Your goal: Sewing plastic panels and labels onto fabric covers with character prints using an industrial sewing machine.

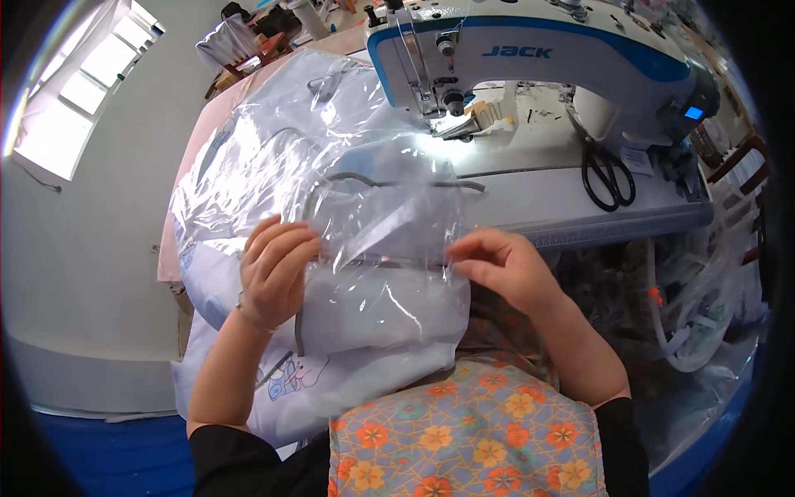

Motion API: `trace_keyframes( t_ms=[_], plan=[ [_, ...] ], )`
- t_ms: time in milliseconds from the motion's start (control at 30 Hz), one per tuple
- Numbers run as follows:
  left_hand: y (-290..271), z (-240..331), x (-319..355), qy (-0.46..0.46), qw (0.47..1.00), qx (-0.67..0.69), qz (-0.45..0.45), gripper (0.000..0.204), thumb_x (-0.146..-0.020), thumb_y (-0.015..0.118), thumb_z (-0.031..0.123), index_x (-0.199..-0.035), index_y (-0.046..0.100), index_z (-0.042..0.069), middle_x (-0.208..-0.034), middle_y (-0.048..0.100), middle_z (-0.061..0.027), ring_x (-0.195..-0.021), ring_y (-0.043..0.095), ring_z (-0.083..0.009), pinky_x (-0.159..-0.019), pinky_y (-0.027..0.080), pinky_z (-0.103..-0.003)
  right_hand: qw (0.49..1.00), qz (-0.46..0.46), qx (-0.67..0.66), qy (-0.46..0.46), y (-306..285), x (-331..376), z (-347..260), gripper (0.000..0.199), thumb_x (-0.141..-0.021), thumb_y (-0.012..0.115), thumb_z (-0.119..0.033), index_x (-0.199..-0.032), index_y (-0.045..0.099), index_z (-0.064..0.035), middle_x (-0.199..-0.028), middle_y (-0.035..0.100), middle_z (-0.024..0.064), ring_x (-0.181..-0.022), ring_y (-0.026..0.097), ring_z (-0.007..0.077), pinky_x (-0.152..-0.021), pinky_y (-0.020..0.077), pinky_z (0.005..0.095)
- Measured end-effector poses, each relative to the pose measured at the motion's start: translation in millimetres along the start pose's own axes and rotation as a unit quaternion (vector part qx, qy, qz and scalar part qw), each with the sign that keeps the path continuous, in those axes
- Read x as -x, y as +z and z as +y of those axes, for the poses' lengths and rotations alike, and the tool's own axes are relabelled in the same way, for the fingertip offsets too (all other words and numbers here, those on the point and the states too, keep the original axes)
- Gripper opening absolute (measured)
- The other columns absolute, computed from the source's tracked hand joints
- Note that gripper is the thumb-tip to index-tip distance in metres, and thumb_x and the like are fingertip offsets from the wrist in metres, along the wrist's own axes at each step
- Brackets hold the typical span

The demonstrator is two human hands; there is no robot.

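A clear, shiny plastic sheet (389,228) edged with dark grey piping (300,327) lies over pale white fabric in front of the sewing machine. At its left edge my left hand (277,269) is closed, fingers curled and pinching the plastic. Opposite, my right hand (507,267) holds the right edge between thumb and forefinger. The sheet spans the gap between both hands, with creases and glare across it. Beneath it, white fabric (373,385) with a blue and pink cartoon print hangs over the near edge, in front of a floral apron (464,439).
The white and blue sewing machine (571,58) stands at the back right, its needle area lit. Black-handled scissors (610,178) lie on its bed. More crumpled clear plastic (240,157) covers the table's left. Bundled plastic (704,290) hangs at the right.
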State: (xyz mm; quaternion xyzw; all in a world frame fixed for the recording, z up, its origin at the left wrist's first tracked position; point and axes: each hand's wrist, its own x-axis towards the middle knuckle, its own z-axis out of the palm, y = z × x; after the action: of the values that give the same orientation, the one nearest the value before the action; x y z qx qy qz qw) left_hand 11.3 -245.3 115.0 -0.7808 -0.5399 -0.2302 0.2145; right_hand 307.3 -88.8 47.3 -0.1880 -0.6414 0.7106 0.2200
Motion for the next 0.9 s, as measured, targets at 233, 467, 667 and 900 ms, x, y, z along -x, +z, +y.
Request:
trace_keyframes(
  t_ms=[233,467,667,900],
  plan=[
    [-65,16,-98,-0.159,0.917,0.273,-0.245,0.053,-0.064,0.042,-0.006,-0.111,0.067,-0.006,-0.109,0.069,-0.0249,-0.102,0.067,-0.0377,-0.093,0.051,-0.041,0.995,0.009,0.005,0.103,24,-6,12,0.017,-0.091,0.063,0.002,-0.105,0.071,0.0049,-0.095,0.074,0.0092,-0.092,0.068,0.0124,-0.085,0.0533,0.0273],
    [115,31,-140,-0.170,0.878,0.112,-0.433,0.053,-0.092,0.058,0.037,-0.115,0.063,-0.010,-0.116,0.065,-0.0295,-0.111,0.063,-0.0399,-0.100,0.048,-0.043,0.996,-0.014,-0.090,-0.014,28,14,9,0.017,-0.094,0.056,0.006,-0.107,0.067,0.0015,-0.115,0.070,0.0141,-0.093,0.068,0.0142,-0.086,0.0527,0.0273],
    [143,17,-82,-0.111,0.961,0.142,-0.209,0.047,-0.095,0.055,0.029,-0.124,0.058,-0.009,-0.133,0.057,-0.0273,-0.126,0.054,-0.0373,-0.108,0.042,-0.042,0.949,-0.008,0.271,-0.158,14,27,57,0.028,-0.084,0.060,0.005,-0.110,0.063,-0.0044,-0.129,0.064,0.0153,-0.120,0.059,0.0282,-0.107,0.0418,0.0403],
    [137,18,-99,-0.152,0.935,0.155,-0.282,0.044,-0.096,0.051,0.021,-0.130,0.056,-0.007,-0.140,0.054,-0.0233,-0.132,0.050,-0.0338,-0.113,0.037,-0.046,0.835,-0.015,0.434,-0.337,38,-10,77,0.036,-0.077,0.066,-0.010,-0.113,0.069,-0.0069,-0.123,0.067,0.0119,-0.115,0.062,0.0345,-0.102,0.0479,0.0467]
  ],
)
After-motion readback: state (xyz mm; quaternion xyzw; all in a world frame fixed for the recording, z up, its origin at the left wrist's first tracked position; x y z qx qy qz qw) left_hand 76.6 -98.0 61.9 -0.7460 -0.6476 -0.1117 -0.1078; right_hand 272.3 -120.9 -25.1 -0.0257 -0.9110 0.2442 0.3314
